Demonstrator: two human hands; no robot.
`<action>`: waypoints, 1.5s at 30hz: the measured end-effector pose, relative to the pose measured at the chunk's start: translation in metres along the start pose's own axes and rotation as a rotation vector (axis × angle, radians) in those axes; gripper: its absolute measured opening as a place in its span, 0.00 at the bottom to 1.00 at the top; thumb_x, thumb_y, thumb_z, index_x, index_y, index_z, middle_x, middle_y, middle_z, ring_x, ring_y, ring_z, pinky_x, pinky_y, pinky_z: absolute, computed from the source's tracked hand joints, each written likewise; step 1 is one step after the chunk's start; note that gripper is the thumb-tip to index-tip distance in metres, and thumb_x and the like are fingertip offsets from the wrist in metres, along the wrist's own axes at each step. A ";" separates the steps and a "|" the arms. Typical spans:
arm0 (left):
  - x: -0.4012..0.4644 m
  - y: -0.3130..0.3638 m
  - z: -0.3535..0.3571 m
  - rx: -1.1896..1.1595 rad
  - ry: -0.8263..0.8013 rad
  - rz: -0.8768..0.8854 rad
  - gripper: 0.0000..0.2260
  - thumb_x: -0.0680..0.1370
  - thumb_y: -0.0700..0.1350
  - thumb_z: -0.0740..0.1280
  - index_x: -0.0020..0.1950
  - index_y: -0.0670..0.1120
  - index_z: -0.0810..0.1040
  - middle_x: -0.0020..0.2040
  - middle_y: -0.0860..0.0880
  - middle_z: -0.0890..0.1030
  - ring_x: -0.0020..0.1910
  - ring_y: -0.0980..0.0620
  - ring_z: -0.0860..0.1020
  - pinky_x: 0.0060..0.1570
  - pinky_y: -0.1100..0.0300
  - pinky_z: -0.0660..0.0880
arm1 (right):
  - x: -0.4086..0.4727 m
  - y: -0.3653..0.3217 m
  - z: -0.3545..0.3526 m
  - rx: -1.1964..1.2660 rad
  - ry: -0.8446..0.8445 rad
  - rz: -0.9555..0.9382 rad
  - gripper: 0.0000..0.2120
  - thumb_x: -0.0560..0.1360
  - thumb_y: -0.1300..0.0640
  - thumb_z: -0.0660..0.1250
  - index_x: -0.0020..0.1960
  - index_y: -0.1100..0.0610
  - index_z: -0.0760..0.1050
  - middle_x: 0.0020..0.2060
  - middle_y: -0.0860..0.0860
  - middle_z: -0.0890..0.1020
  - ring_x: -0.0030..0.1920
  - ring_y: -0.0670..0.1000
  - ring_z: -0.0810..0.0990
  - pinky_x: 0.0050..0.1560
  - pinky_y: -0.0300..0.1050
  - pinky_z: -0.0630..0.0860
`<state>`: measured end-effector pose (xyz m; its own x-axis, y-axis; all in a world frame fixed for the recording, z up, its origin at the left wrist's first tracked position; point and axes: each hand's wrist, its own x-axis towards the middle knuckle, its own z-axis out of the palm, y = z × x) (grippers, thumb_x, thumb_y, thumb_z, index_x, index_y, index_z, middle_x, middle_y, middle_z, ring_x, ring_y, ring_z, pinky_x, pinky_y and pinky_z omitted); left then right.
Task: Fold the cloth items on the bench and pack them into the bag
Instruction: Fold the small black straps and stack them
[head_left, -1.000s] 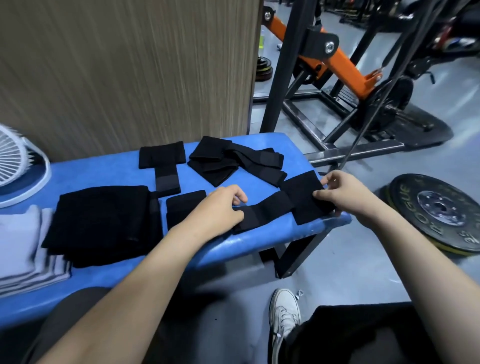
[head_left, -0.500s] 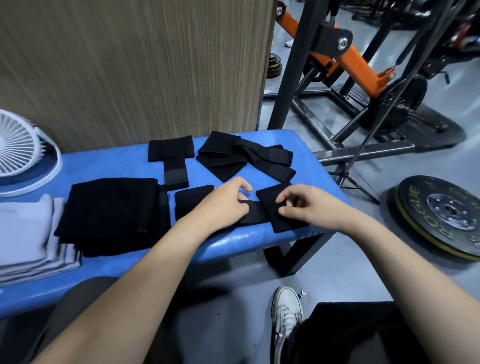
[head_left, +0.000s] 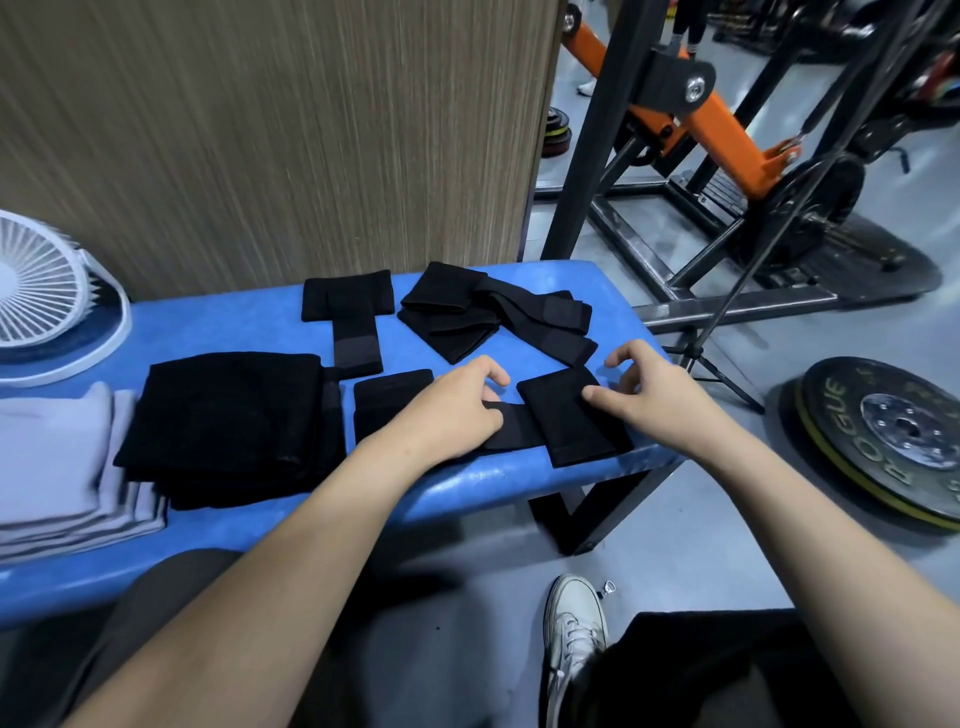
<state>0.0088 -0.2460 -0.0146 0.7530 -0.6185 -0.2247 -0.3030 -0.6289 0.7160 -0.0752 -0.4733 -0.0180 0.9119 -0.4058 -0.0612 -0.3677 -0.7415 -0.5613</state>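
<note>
A black strap-like wrap lies at the front right of the blue bench, its wide end folded over. My left hand presses flat on its narrow strap, covering the middle. My right hand rests with fingers spread on the folded end. Behind lie a T-shaped black wrap and a loosely bunched black wrap. A small folded black piece sits left of my left hand. A larger folded black cloth and folded grey cloth lie further left. No bag is in view.
A white fan stands at the bench's far left. A wood-grain wall rises behind the bench. Right of the bench are a black and orange gym frame, a thin tripod leg and a weight plate on the grey floor. My shoe is below.
My right hand carried the wrap's wide end leftward from the bench corner and folded it over. It now rests with fingers spread on the fold. My left hand stayed pressing the strap.
</note>
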 end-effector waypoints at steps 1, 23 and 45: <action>0.000 0.000 0.000 0.000 0.000 -0.001 0.16 0.78 0.40 0.63 0.63 0.54 0.71 0.55 0.56 0.77 0.35 0.58 0.74 0.34 0.64 0.68 | -0.001 0.000 0.002 -0.001 -0.024 0.016 0.22 0.72 0.42 0.73 0.57 0.52 0.69 0.40 0.50 0.80 0.40 0.48 0.78 0.40 0.42 0.72; 0.005 -0.002 0.004 -0.063 0.020 0.002 0.11 0.79 0.45 0.66 0.60 0.55 0.73 0.50 0.57 0.77 0.34 0.56 0.83 0.29 0.66 0.71 | -0.007 -0.025 -0.010 0.397 -0.015 -0.093 0.25 0.73 0.59 0.74 0.65 0.46 0.68 0.39 0.49 0.74 0.37 0.52 0.77 0.37 0.41 0.75; 0.000 0.003 -0.004 -0.317 0.218 0.058 0.17 0.76 0.43 0.68 0.60 0.62 0.73 0.51 0.54 0.79 0.42 0.47 0.80 0.51 0.46 0.80 | 0.001 -0.038 0.007 0.607 -0.234 -0.090 0.20 0.76 0.62 0.71 0.65 0.55 0.69 0.41 0.54 0.78 0.40 0.51 0.78 0.38 0.47 0.78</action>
<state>0.0103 -0.2462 -0.0097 0.8567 -0.5126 -0.0564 -0.1791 -0.3982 0.8997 -0.0594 -0.4417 -0.0025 0.9752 -0.1782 -0.1316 -0.1821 -0.3063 -0.9344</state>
